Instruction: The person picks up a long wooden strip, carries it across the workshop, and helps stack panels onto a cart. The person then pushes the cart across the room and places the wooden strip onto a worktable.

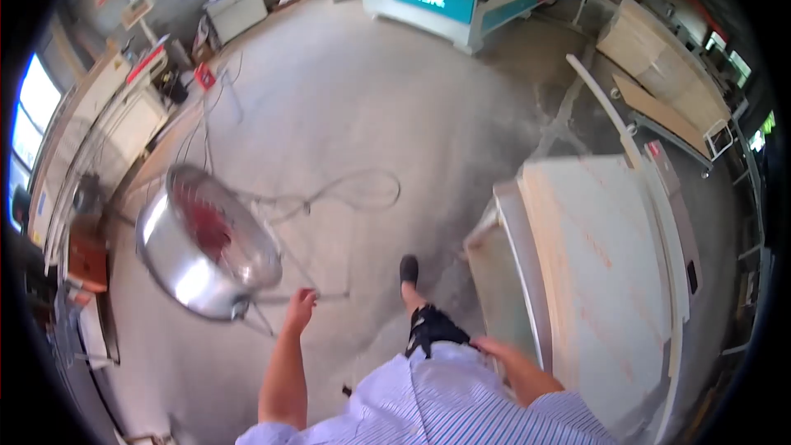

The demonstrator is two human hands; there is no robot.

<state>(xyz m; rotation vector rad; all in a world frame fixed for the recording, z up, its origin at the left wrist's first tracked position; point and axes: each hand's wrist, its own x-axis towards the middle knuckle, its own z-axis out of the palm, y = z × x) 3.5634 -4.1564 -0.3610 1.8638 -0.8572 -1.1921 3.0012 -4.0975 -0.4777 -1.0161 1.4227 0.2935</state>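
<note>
My left hand (pixel 301 310) is held out low over the floor, fingers loosely curled and a little apart, with nothing visible in it. It overlaps a thin bar of the fan's stand (pixel 328 296) in the view; I cannot tell whether they touch. Just left of it is a large drum fan (pixel 194 268) with a silver metal housing and red blades, tilted on its stand. My right hand (pixel 488 347) is down by my hip, close to the dark shorts (pixel 434 325). Its fingers are mostly hidden, so any hold cannot be made out.
To my right, a stack of pale marble-patterned panels (pixel 606 255) has a long white strip (pixel 606 103) along it. A looped cable (pixel 362 205) lies on the concrete floor (pixel 354 107). Ahead is a teal and white machine (pixel 428 0); a long machine (pixel 107 132) lines the left.
</note>
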